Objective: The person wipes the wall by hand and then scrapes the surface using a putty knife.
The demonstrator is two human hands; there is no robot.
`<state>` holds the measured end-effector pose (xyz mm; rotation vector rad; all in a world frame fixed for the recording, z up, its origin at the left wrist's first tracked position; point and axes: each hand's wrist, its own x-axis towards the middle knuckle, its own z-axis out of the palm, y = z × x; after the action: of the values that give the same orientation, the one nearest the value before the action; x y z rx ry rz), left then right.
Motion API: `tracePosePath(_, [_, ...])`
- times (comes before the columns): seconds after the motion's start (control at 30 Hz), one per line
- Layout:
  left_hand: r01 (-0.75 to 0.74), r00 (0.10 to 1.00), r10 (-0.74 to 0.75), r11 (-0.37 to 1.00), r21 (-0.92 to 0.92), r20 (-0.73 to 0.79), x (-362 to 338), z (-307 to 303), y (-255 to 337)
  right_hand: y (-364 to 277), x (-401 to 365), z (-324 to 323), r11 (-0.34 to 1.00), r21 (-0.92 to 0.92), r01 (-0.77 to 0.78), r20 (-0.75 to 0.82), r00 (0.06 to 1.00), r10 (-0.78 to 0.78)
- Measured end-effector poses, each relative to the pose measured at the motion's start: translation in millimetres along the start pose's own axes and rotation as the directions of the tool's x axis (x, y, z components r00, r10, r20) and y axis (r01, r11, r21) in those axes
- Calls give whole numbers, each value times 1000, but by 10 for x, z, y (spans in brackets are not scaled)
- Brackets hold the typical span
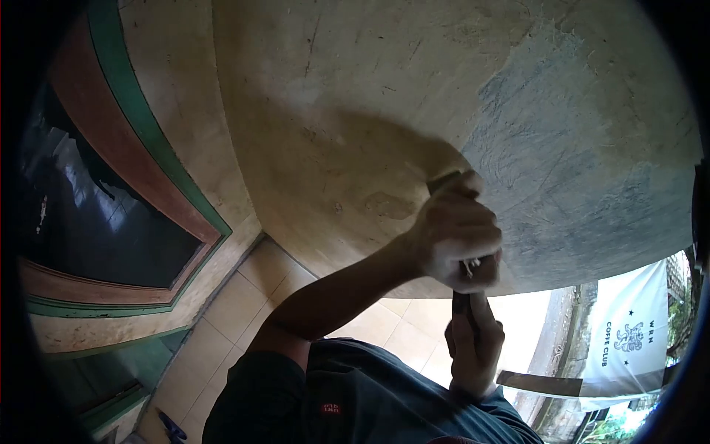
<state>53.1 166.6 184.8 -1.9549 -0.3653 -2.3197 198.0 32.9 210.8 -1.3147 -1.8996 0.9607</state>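
My left hand (460, 233) is closed around a dark tool, its fingers partly blurred. The flat dark end of the tool (444, 182) meets the beige wall (310, 148), just left of a rough grey patch (562, 155). Directly below, my right hand (475, 344) is wrapped round a dark handle (462, 305) that points up towards my left hand. Whether the handle and the flat end belong to one tool is hidden by my fingers. Small pale bits show near the heel of my left hand.
At the left is a dark window (111, 200) in a brown and green frame. Tiled floor (222, 325) lies below the wall, with a blue object (171, 427) at lower left. A white banner (629, 333) hangs at the right, near a brown bar (543, 385).
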Motion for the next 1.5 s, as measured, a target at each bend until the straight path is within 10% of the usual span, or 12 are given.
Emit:
tracePosePath(0.17, [5,1000,-6,999,-54,-23,39,-250,-174,156,336,291,973,-43,225,37,974,-224])
tracePosePath(0.4, [-46,998,50,995,-94,39,62,-97,-19,3,62,138,997,-43,62,21,998,-61])
tracePosePath(1.5, [-8,999,8,1000,-2,-43,65,-428,-382,159,608,388,979,54,195,69,978,-199])
